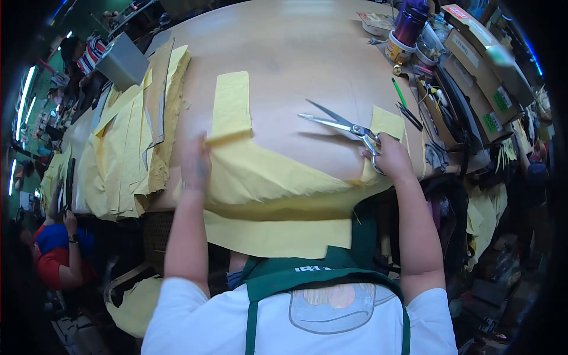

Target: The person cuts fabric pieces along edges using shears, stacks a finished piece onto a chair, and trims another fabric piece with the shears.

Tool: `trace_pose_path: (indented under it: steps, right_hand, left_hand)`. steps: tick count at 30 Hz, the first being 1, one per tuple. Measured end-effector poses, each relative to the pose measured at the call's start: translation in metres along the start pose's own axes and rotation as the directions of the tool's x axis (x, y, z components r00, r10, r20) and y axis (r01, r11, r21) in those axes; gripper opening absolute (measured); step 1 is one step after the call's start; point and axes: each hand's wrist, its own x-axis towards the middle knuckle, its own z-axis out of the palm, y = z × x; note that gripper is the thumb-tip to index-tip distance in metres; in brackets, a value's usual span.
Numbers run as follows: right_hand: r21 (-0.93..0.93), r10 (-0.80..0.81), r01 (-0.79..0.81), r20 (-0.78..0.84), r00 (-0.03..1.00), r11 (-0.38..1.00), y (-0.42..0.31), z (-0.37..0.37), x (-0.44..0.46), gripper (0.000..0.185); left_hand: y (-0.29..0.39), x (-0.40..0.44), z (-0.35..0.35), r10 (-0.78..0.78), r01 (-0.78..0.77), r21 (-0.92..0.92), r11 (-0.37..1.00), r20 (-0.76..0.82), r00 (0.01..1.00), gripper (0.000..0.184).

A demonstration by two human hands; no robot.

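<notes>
A large piece of yellow fabric (266, 171) lies over the table's near edge and hangs down across my lap. A narrow strip of it extends flat away from me, with a fold at its base. My left hand (196, 163) is at the fabric's left edge beside that fold; motion blurs its fingers, so its grip is unclear. My right hand (393, 155) is closed around the handles of metal scissors (343, 123). Their blades are apart and point left above the tabletop. A small yellow fabric piece (387, 120) lies just beyond my right hand.
Stacked yellow fabric (118, 160) covers the table's left side, with a grey box (122, 61) behind it. At right are a green pen (397, 90), black-handled snips (409, 116), a purple bottle (411, 23) and cardboard boxes (473, 77). Another person (59, 248) sits at left.
</notes>
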Motion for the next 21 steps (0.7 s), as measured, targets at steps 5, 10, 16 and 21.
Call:
trace_pose_path:
  steps: [5, 10, 16, 21]
  right_hand:
    - [0.113, 0.230, -0.228, -0.007, 0.973, 0.967, -0.025, 0.000, -0.005, 0.045]
    - [0.383, 0.326, -0.286, -0.043, 0.944, 0.878, -0.033, 0.009, -0.022, 0.043]
    - [0.172, 0.196, -0.172, -0.139, 0.971, 0.970, -0.005, 0.021, -0.034, 0.043]
    - [0.079, 0.229, -0.219, -0.154, 0.961, 0.973, 0.009, 0.019, -0.042, 0.042]
  left_hand:
    - [0.024, 0.187, -0.018, 0.442, -0.371, 0.246, 0.895, -0.395, 0.805, 0.031]
    - [0.049, 0.249, -0.028, 0.536, -0.486, 0.243, 0.839, -0.520, 0.665, 0.047]
    - [-0.007, 0.061, 0.005, -0.362, 0.303, 0.402, 0.864, 0.077, 0.929, 0.060]
    - [0.054, 0.005, 0.030, -0.444, 0.347, 0.331, 0.877, 0.284, 0.850, 0.059]
